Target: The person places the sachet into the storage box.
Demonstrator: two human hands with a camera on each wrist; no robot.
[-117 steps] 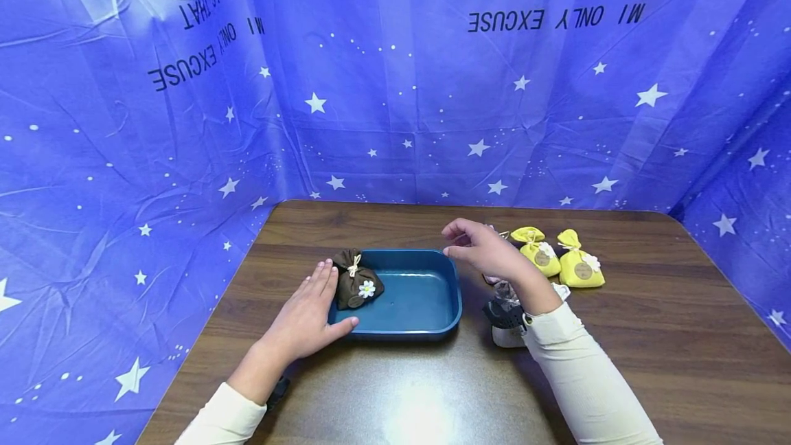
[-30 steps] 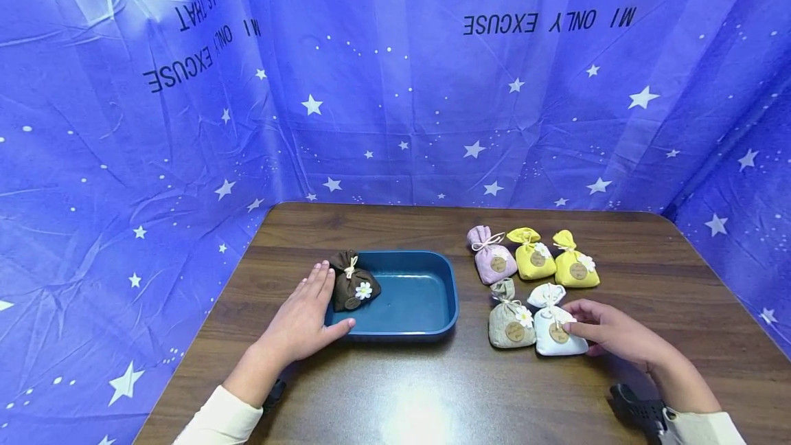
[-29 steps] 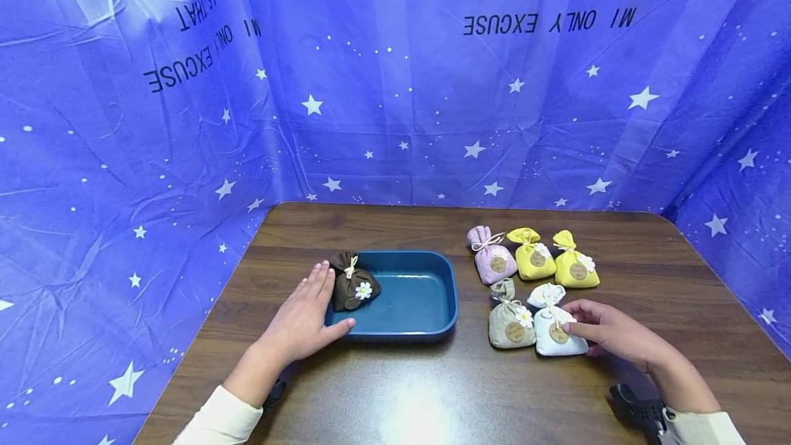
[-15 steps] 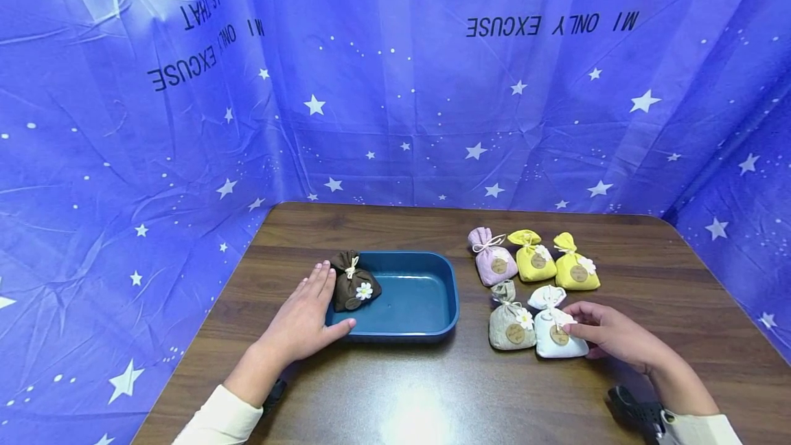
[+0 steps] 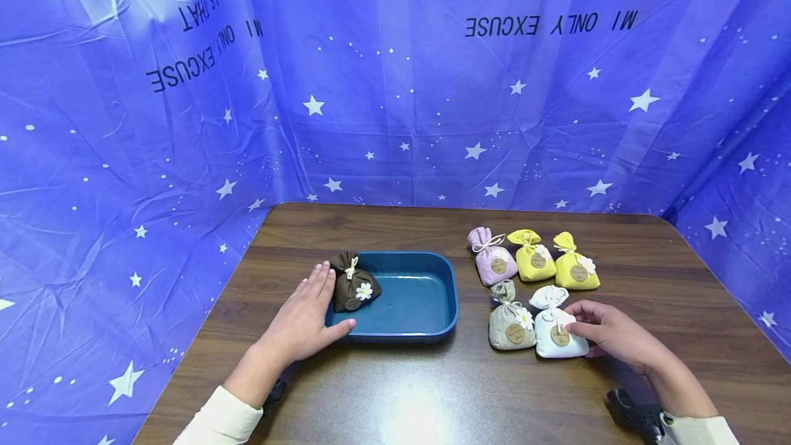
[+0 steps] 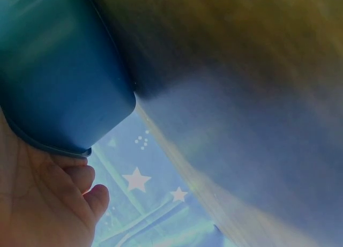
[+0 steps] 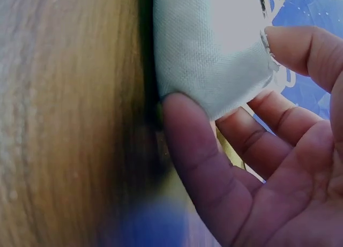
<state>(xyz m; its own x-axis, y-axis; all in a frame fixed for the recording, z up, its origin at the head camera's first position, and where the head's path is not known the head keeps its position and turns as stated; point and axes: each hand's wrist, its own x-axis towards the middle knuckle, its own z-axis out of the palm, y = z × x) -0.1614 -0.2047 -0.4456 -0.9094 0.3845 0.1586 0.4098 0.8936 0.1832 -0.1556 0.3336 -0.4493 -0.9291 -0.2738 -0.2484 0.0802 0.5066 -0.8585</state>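
Note:
A white pouch (image 5: pixel 559 332) with a round tan label sits at the front right, and the right hand (image 5: pixel 624 338) pinches its right side between thumb and fingers. In the right wrist view the thumb and fingers of the right hand (image 7: pixel 257 145) lie on either side of the pale pouch (image 7: pixel 209 49). The left hand (image 5: pixel 303 321) rests, fingers extended, along the left side of a blue tray (image 5: pixel 454 294). A dark brown pouch (image 5: pixel 349 287) with a white flower lies inside at the tray's left end. The left wrist view shows the left hand (image 6: pixel 53 199) against the tray wall (image 6: pixel 69 70).
A grey-beige pouch (image 5: pixel 509 328) stands just left of the white one. Behind them are a pink-lilac pouch (image 5: pixel 492 263) and two yellow pouches (image 5: pixel 533 263) in a row. Blue star-patterned cloth (image 5: pixel 408 88) hangs behind the wooden table (image 5: pixel 346 390).
Since the oldest frame, the right hand has moved from above the tray's right end to the white pouch at the front right. Over the last second, the hands and pouches look nearly still.

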